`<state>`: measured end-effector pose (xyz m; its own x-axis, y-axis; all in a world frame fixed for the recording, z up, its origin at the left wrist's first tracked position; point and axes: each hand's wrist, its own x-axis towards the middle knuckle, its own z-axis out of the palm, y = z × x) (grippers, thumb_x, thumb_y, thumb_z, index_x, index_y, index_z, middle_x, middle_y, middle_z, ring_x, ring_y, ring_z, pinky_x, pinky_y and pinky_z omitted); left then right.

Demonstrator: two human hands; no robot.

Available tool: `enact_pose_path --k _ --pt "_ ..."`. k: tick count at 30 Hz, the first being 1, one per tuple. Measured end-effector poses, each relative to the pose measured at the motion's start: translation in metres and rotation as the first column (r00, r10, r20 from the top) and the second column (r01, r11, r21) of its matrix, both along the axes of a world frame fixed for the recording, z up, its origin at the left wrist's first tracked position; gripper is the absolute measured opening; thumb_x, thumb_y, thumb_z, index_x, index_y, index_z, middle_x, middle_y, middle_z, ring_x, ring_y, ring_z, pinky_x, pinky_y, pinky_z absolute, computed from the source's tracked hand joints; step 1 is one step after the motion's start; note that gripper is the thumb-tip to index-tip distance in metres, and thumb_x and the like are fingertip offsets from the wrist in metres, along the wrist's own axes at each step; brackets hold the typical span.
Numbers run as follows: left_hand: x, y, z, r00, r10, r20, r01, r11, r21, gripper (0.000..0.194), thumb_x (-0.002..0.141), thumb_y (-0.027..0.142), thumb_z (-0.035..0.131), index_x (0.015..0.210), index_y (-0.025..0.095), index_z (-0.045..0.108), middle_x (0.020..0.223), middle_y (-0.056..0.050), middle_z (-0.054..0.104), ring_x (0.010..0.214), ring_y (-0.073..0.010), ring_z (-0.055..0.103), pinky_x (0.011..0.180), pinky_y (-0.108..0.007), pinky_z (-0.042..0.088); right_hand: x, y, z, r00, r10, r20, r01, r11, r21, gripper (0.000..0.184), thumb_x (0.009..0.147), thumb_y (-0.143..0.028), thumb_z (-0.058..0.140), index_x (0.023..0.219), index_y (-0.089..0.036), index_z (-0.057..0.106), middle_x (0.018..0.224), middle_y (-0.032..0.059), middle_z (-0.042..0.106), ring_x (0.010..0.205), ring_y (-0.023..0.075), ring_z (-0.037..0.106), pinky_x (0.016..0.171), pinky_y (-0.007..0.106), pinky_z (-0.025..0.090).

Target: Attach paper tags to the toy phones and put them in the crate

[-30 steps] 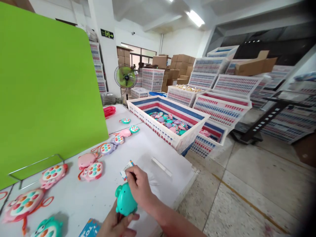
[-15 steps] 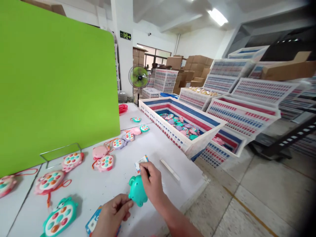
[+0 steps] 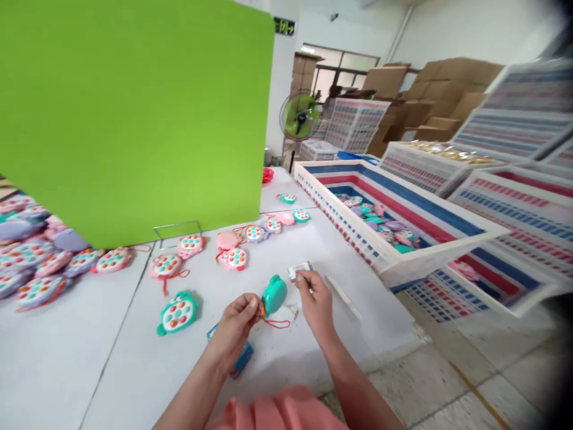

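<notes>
My left hand (image 3: 234,323) grips a teal plastic toy (image 3: 274,295), seen from its back, with an orange cord hanging below it. My right hand (image 3: 316,299) pinches a small white card with red and blue marks (image 3: 299,272) just right of the toy, the two apart. Under my left wrist lies a blue printed box (image 3: 242,359), partly hidden. Nearest on the left is a teal-rimmed toy with coloured buttons (image 3: 178,315). Pink button toys (image 3: 233,259) lie beyond my hands on the white table (image 3: 134,358).
A large green board (image 3: 134,119) stands along the table's far side, with many pink and lilac toys (image 3: 31,257) piled left of it. A striped plastic crate (image 3: 394,221) holding toys sits at the right table edge. More crates and cartons stand behind. A white strip (image 3: 342,297) lies near my right hand.
My view has swung left, bringing a toy pile into sight. The teal toy has turned, its cord now showing, and has moved right of my left hand, while the card stays in my right hand.
</notes>
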<state>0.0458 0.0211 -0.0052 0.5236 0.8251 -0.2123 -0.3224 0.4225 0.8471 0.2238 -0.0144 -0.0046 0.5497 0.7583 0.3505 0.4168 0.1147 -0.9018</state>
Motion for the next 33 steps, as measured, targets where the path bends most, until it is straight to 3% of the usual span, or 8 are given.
enact_pose_path --k 3,7,17,21,26,28,30,33 --pt "-0.003 0.011 -0.007 0.997 0.073 -0.035 -0.074 0.997 -0.037 0.030 0.068 0.035 0.075 0.088 0.014 0.067 0.068 0.001 0.058 0.062 -0.0077 0.048 0.064 -0.020 0.037 0.004 -0.008 0.005 0.985 0.140 -0.106 -0.155 0.976 -0.152 0.020 0.083 -0.036 0.053 0.079 -0.018 0.061 0.057 -0.0018 0.053 0.053 0.0121 0.047 0.054 0.025 0.039" --pt "-0.007 0.017 -0.013 0.992 0.093 -0.090 -0.087 0.994 0.065 0.033 0.073 0.034 0.071 0.099 0.015 0.069 0.077 -0.003 0.066 0.073 -0.0118 0.055 0.076 -0.025 0.039 -0.002 -0.015 0.007 0.853 0.399 -0.336 -0.501 0.806 -0.316 0.020 0.079 -0.034 0.055 0.068 -0.017 0.058 0.050 -0.0044 0.047 0.044 0.0085 0.040 0.044 0.021 0.033" --pt "-0.007 0.012 -0.003 0.939 -0.044 -0.341 0.195 0.886 0.421 0.026 0.081 0.034 0.060 0.100 0.019 0.071 0.087 -0.005 0.064 0.082 -0.0170 0.057 0.078 -0.028 0.042 -0.015 -0.011 0.001 0.804 0.449 -0.389 -0.577 0.746 -0.332 0.014 0.076 -0.026 0.054 0.065 -0.018 0.056 0.052 -0.0049 0.050 0.044 0.0072 0.040 0.042 0.019 0.032" --pt "-0.004 0.010 -0.002 0.860 0.088 -0.503 0.307 0.697 0.648 0.024 0.087 0.024 0.051 0.103 0.021 0.070 0.082 -0.005 0.062 0.079 -0.0157 0.056 0.074 -0.028 0.045 -0.020 -0.011 -0.001 0.775 0.472 -0.420 -0.606 0.744 -0.282 0.016 0.078 -0.029 0.054 0.066 -0.018 0.056 0.053 -0.0048 0.050 0.045 0.0072 0.040 0.043 0.019 0.031" --pt "-0.001 0.008 0.000 0.694 0.454 -0.559 0.508 0.240 0.827 0.032 0.090 0.012 0.038 0.111 0.016 0.063 0.091 -0.010 0.061 0.087 -0.0205 0.050 0.079 -0.038 0.047 -0.029 -0.008 -0.011 0.719 0.402 -0.566 -0.598 0.774 -0.210 0.024 0.080 -0.042 0.056 0.077 -0.018 0.054 0.048 -0.0075 0.043 0.040 0.0059 0.032 0.038 0.018 0.022" --pt "0.001 0.009 0.002 0.684 0.501 -0.530 0.557 0.109 0.823 0.035 0.090 0.010 0.035 0.115 0.014 0.059 0.096 -0.010 0.060 0.091 -0.0210 0.050 0.086 -0.042 0.046 -0.032 -0.007 -0.015 0.693 0.365 -0.622 -0.576 0.799 -0.174 0.027 0.079 -0.044 0.059 0.087 -0.019 0.052 0.049 -0.0085 0.044 0.039 0.0054 0.032 0.037 0.018 0.019" --pt "0.003 0.011 0.004 0.696 0.502 -0.514 0.572 0.045 0.819 0.036 0.090 0.008 0.034 0.118 0.014 0.055 0.098 -0.010 0.059 0.093 -0.0207 0.050 0.092 -0.044 0.044 -0.035 -0.007 -0.018 0.650 0.360 -0.669 -0.582 0.802 -0.135 0.032 0.078 -0.045 0.062 0.094 -0.021 0.050 0.050 -0.0089 0.046 0.038 0.0051 0.033 0.037 0.018 0.017" --pt "0.004 0.013 0.010 0.723 0.451 -0.523 0.565 0.048 0.823 0.038 0.088 0.008 0.037 0.122 0.016 0.052 0.100 -0.008 0.060 0.093 -0.0202 0.050 0.092 -0.044 0.044 -0.036 -0.008 -0.017 0.576 0.378 -0.725 -0.623 0.777 -0.091 0.032 0.077 -0.046 0.063 0.089 -0.019 0.050 0.051 -0.0078 0.050 0.036 0.0041 0.032 0.036 0.018 0.016"
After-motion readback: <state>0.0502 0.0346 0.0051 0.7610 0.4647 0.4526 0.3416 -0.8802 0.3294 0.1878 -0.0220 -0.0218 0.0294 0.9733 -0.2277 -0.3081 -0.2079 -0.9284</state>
